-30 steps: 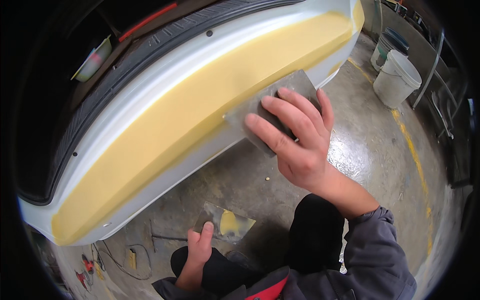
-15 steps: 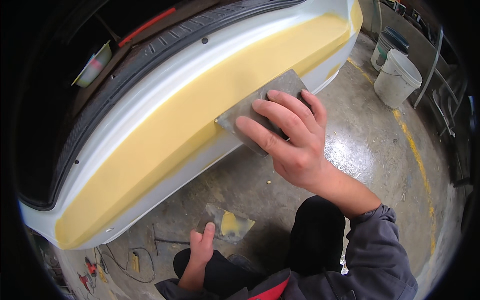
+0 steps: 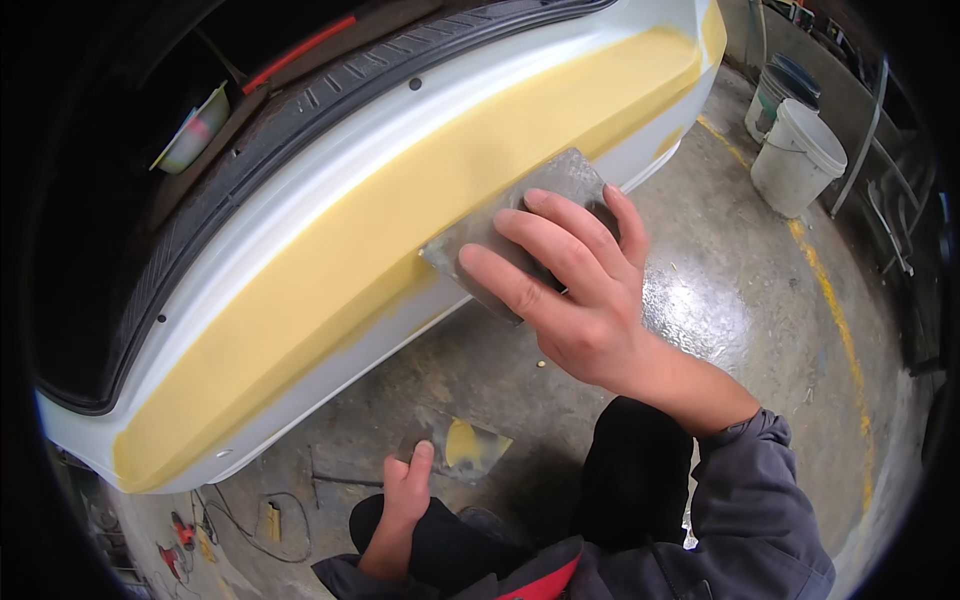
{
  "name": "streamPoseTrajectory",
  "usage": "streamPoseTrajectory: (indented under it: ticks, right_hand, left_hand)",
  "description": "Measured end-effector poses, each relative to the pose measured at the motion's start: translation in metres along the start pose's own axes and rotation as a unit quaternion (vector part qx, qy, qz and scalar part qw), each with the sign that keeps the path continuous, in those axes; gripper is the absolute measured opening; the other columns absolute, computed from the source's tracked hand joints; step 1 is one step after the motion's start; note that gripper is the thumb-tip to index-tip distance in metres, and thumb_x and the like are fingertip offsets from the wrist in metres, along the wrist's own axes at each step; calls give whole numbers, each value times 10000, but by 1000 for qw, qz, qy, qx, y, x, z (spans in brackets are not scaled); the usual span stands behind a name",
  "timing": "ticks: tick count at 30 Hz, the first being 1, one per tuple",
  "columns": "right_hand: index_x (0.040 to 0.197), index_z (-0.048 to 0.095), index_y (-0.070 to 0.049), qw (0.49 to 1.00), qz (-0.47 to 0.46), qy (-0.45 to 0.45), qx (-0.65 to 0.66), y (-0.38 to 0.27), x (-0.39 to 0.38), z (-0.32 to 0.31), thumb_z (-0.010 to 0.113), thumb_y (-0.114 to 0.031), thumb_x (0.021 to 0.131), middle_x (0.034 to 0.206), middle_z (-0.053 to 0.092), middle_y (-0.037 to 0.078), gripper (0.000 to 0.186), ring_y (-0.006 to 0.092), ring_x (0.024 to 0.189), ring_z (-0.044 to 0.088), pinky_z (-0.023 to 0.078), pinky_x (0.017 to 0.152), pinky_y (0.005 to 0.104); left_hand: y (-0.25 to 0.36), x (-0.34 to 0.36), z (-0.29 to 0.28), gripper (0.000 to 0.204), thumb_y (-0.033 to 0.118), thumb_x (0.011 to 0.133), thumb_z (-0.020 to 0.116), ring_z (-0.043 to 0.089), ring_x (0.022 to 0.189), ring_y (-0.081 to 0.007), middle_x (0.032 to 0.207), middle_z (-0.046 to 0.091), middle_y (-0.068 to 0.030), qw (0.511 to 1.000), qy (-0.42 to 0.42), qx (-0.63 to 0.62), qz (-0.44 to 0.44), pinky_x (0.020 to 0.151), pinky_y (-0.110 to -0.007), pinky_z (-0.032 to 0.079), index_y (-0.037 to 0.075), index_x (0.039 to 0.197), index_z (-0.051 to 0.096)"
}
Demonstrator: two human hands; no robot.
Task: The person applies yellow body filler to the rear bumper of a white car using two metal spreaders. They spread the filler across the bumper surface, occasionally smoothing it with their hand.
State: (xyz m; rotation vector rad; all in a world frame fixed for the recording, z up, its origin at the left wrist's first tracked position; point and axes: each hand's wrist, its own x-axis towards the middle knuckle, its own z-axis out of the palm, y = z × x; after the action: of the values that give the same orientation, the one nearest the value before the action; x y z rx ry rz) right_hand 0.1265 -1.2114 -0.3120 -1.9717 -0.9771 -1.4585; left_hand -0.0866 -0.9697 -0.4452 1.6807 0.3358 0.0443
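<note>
A white car bumper (image 3: pixel 640 158) crosses the upper left, with a broad band of smooth yellow filler (image 3: pixel 380 215) along it. My right hand (image 3: pixel 590 295) is closed on a flat grey putty spreader (image 3: pixel 562 178), its fingers spread over the upper face. The spreader's far edge meets the lower edge of the yellow band; its underside is hidden. Lower down, my left hand (image 3: pixel 406 490) grips a thin, smeared putty board (image 3: pixel 492 458) with the thumb on top. A dab of yellow putty (image 3: pixel 461 442) lies on that board.
A white bucket (image 3: pixel 798 160) and a darker bucket (image 3: pixel 778 92) stand on the concrete floor at the far right. A pale basin (image 3: pixel 195 132) sits inside the open car. Near lower left lie a cable (image 3: pixel 250 540) and a red tool (image 3: pixel 181 530). Metal tubes (image 3: pixel 862 140) lean at right.
The spreader and my right hand have shifted slightly left and down along the bumper. My left hand and the putty board have hardly moved. The view has shifted a little.
</note>
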Motion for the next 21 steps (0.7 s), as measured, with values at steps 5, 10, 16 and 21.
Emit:
streamPoseTrajectory:
  ticks: [5,10,16,21]
  right_hand:
    - [1080,773,-230,1000,-5,9,-7,3,0,6,686,-161,792,1106,686,-5,309,205,1085,665,358,1070,484]
    - [1070,774,-228,1000,-3,10,-4,2,-4,9,696,-162,786,1108,688,-4,301,205,1082,665,362,1066,477]
    - [1075,790,-208,1000,-3,-18,6,0,-31,7,698,-112,765,1154,688,34,338,246,1100,658,344,1119,467]
    - [1114,797,-178,1000,5,-1,-2,18,-16,-13,664,-79,803,1179,692,78,352,274,1132,661,304,1171,486]
  left_hand:
    - [3,2,6,262,198,1066,537,530,860,-83,940,619,20,1000,6,-22,17,750,-272,446,-11,1156,668]
    - [0,3,4,268,202,1068,532,549,887,-99,966,637,9,1000,-9,-22,12,784,-280,459,-11,1158,668]
    - [0,7,8,246,195,1065,534,548,883,-95,953,626,14,1000,-3,-20,24,774,-275,455,-7,1125,661]
    - [-9,5,5,247,214,1066,539,527,839,-78,920,611,28,999,17,-34,22,726,-269,441,1,1092,662]
